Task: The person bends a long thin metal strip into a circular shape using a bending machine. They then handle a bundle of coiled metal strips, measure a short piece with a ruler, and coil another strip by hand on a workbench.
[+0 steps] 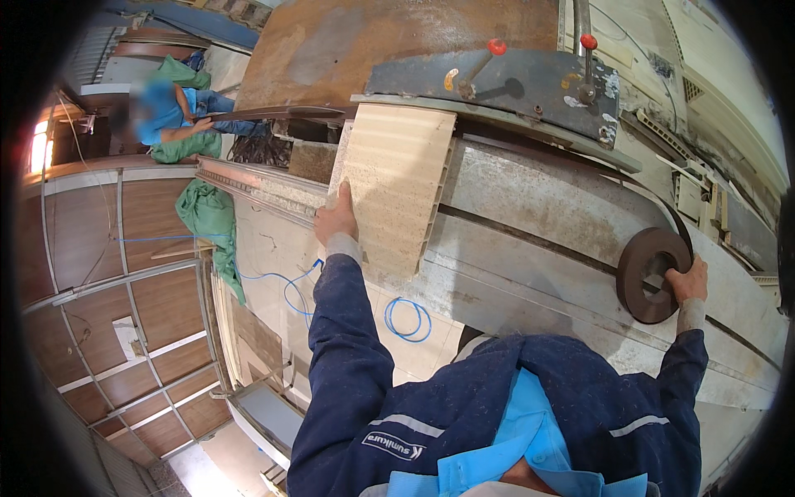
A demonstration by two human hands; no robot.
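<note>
A beige ribbed panel [397, 178] lies on the metal machine bed, its far end against a long metal fence [497, 128]. My left hand [337, 222] is closed on the panel's left edge, thumb stretched along it and the other fingers partly hidden. To the right, my right hand [689, 283] grips the rim of a brown roll of edge-banding tape [644, 286]. From that roll a dark strip [617, 172] runs back along the fence. Another dark strip [286, 113] extends left from the panel's far end toward a co-worker's hand.
A co-worker in a blue shirt [166, 108] sits at the far left. Red-knobbed levers [496, 47] rise from a dark plate behind the fence. Blue hose [407, 321] loops on the floor, and green cloth [207, 217] hangs at left. Slots run along the metal bed [530, 195].
</note>
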